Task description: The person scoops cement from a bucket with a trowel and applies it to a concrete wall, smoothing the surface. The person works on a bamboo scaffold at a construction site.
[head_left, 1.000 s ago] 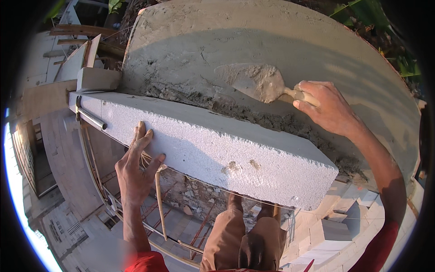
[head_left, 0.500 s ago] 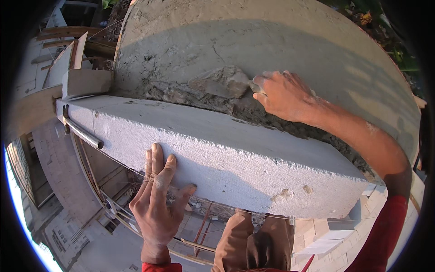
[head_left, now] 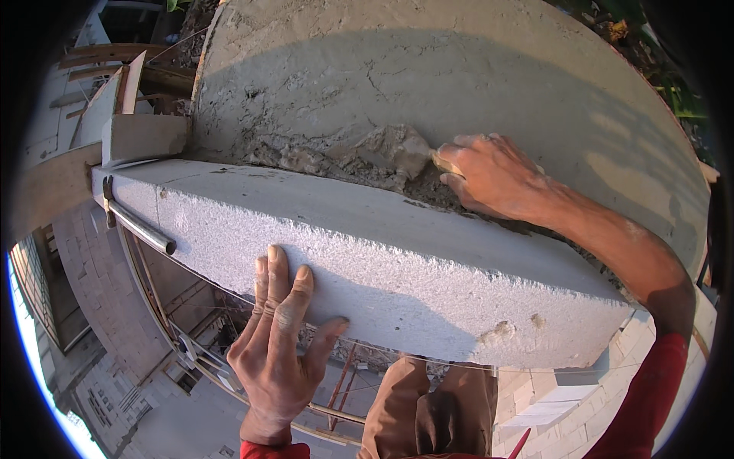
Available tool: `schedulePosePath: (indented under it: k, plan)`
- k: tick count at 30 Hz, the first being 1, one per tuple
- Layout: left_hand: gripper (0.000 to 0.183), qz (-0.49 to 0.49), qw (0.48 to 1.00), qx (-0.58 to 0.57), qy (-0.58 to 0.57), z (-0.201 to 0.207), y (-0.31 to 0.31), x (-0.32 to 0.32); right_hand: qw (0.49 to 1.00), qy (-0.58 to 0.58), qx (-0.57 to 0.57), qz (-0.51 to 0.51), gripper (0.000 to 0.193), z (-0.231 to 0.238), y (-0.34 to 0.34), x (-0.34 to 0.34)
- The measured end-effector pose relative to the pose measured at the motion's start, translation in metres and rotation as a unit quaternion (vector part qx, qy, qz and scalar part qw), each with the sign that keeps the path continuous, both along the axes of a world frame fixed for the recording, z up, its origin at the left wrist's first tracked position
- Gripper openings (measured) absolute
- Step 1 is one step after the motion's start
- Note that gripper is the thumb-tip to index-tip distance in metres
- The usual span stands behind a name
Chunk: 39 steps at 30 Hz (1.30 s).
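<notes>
A long white masonry block (head_left: 397,283) lies across the front of a grey mortar-coated surface (head_left: 321,84). My left hand (head_left: 279,336) rests against its rough front face, fingers stretched out and thumb apart near the lower edge. Behind the block, my right hand (head_left: 493,176) is closed around the handle of a trowel (head_left: 401,149). Grey mortar smears the trowel's blade, which lies against wet, lumpy mortar (head_left: 306,159) along the block's back edge. The blade's full outline is hard to make out.
At the block's left end hangs a metal tube with a dark hooked head (head_left: 138,226). A smaller block (head_left: 145,138) and wooden boards (head_left: 122,53) are beyond it. A thin string runs below the block. Far below are poles and a paved floor (head_left: 183,417).
My right hand and the trowel have moved a little right and nearer to me. My left hand appears slightly further right, still against the block, which also appears shifted slightly in view.
</notes>
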<state>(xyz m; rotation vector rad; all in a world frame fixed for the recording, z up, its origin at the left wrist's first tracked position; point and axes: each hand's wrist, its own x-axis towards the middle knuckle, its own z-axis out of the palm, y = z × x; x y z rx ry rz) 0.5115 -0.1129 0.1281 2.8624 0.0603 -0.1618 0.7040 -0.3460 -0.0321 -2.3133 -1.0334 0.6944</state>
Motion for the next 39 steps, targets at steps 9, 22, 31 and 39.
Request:
schedulePosePath:
  k: [9,22,31,39]
  plan:
    - [0.062,-0.008,1.0,-0.001,-0.006,-0.001,0.001,0.001,0.994,0.086,-0.057,0.019,0.024,0.02,-0.002,0.002]
    - [0.061,-0.018,0.999,-0.003,0.031,0.003,0.004,0.003,0.996,0.024,-0.081,0.011,0.025,0.039,-0.006,-0.008]
    - [0.062,-0.022,0.999,-0.032,0.031,0.003,0.007,0.006,0.998,0.004,-0.063,-0.012,0.03,0.046,-0.011,-0.013]
    - [0.06,-0.034,0.999,-0.032,0.025,0.004,0.008,0.006,0.988,0.09,-0.111,-0.054,0.04,0.047,0.0,0.025]
